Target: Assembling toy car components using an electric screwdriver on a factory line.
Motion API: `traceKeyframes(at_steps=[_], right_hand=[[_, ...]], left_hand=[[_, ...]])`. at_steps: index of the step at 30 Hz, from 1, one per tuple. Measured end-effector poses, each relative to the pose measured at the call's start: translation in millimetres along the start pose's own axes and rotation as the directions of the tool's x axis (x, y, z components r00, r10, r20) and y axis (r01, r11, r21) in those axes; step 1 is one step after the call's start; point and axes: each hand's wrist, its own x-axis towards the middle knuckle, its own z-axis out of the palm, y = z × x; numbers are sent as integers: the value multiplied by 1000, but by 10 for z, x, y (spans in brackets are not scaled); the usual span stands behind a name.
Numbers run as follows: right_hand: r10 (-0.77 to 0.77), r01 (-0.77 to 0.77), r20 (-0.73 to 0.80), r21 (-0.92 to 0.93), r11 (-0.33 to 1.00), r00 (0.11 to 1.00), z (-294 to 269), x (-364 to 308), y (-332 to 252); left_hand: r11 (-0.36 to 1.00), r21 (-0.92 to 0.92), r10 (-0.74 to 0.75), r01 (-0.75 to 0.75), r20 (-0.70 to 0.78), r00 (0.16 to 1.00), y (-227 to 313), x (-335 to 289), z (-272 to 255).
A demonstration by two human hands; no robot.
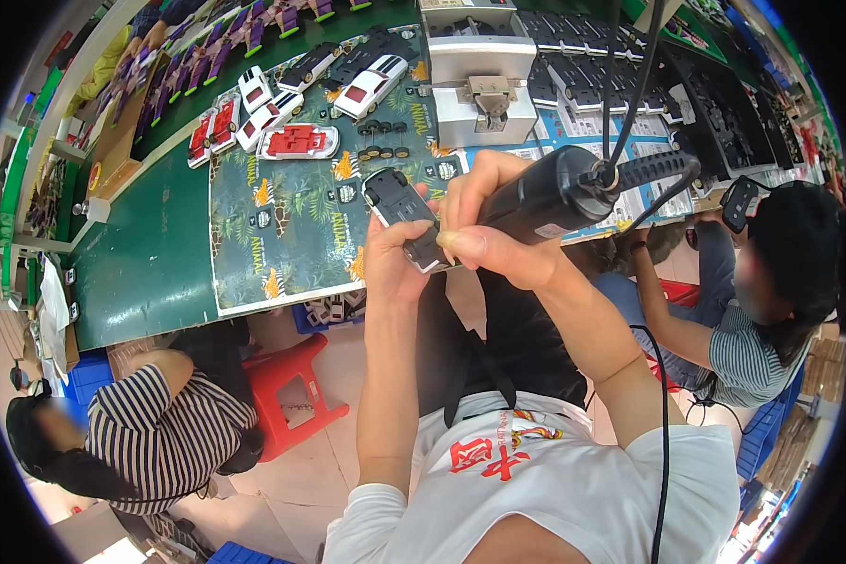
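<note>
My left hand (pixel 397 258) holds an upturned toy car (pixel 399 209) by its sides, thumb on the black underside. A white body edge shows around the chassis. My right hand (pixel 475 211) is closed around the front end of a black electric screwdriver (pixel 545 199), with its fingers above and thumb below. Thumb and fingertips come close together at the car's near end. The tool's tip is hidden behind them, so I cannot tell whether it touches the car.
Beyond my hands, white toy cars (pixel 371 86), a red-and-white one (pixel 298 142) and loose wheels (pixel 383 139) lie on a patterned mat (pixel 296 221). A metal fixture (pixel 484 103) stands behind. Black chassis (pixel 573 80) fill the back right. Cables hang overhead; people sit on both sides.
</note>
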Motion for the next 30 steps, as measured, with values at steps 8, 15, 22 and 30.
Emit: traceKeyframes(at_steps=[8,15,22,30], right_hand=[[-5,6,-22,33,999,1000,18,1,19],[-5,10,-74,57,998,997,34,-45,55],[22,-11,-63,177,984,998,-9,-88,24],[-90,136,-144,346,928,985,-180,-190,-188]], left_hand=[[1000,-1,-17,17,10,1000,33,3,-11],[1000,11,-14,14,41,999,16,30,-58],[999,49,-17,16,32,999,39,-6,13],[217,792,191,-571,539,820,381,30,211]])
